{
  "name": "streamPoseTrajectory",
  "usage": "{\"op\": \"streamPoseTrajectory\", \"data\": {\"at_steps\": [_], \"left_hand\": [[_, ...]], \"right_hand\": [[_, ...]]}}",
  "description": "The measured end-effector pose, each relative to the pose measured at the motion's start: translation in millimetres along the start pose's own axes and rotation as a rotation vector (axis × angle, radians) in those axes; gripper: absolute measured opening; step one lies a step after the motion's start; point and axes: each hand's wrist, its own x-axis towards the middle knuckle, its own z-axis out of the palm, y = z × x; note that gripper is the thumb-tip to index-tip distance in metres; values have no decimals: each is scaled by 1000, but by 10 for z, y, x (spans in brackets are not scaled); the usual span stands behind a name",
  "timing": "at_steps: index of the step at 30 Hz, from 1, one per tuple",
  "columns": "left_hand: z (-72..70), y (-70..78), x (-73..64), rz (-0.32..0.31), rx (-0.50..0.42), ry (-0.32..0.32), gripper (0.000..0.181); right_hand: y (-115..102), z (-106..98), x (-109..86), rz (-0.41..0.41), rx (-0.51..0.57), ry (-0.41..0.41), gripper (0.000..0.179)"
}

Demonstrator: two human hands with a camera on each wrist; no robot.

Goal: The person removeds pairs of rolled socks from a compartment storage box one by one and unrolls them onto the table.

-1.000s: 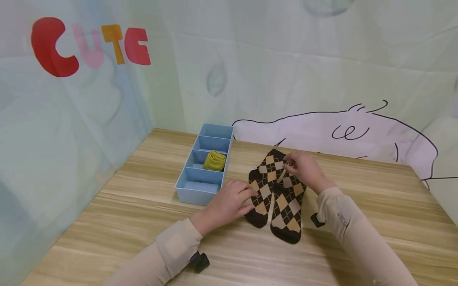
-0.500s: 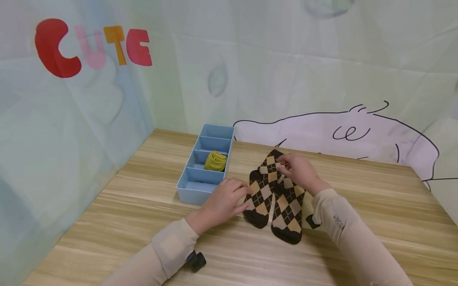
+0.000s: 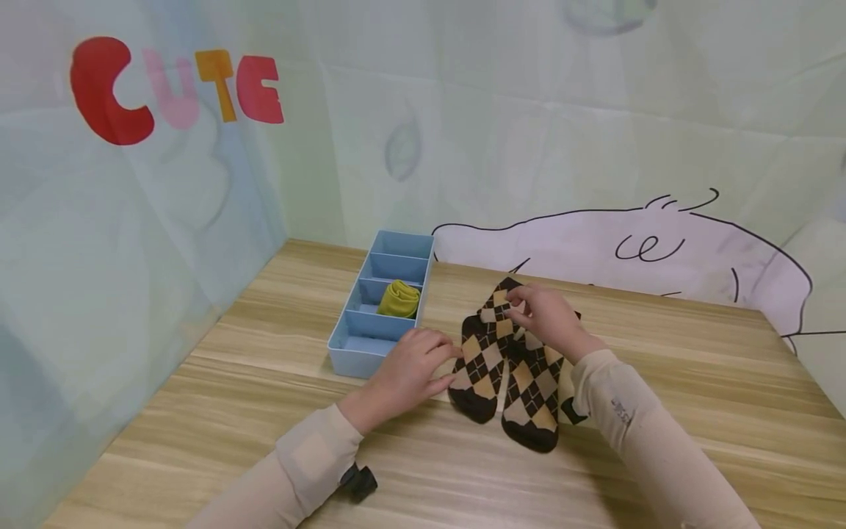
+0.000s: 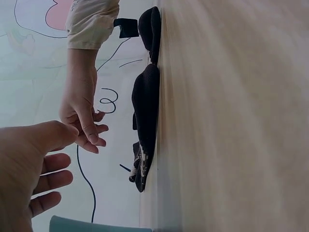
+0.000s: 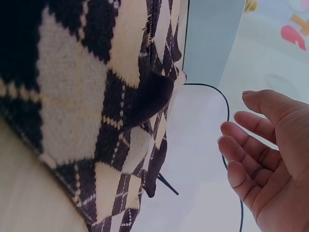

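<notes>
The place looked like a makeshift booth: a wood-grain table (image 3: 231, 382) stood against pale, creased cloth (image 3: 529, 147) on two sides, printed with coloured letters (image 3: 214, 66) reading CUTE and a white cartoon shape (image 3: 568, 250) outlined in black. Whether it was inside a home or studio could not be told.

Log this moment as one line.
left hand: empty; right hand: empty, above argyle socks on table; yellow roll: in blue tray

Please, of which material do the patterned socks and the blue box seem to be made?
The patterned socks look like matt knitted cloth, perhaps cotton: the right wrist view shows fuzzy stitches. The blue box is probably moulded plastic, smooth, with thin, even walls and dividers.
</notes>
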Motion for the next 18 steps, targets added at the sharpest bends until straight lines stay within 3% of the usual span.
{"op": "streamPoseTrajectory", "data": {"at_steps": [18], "left_hand": [[-61,-35,-71,-6,32,18,27]], "right_hand": [[-143,58,39,21,16,-29,28]]}}
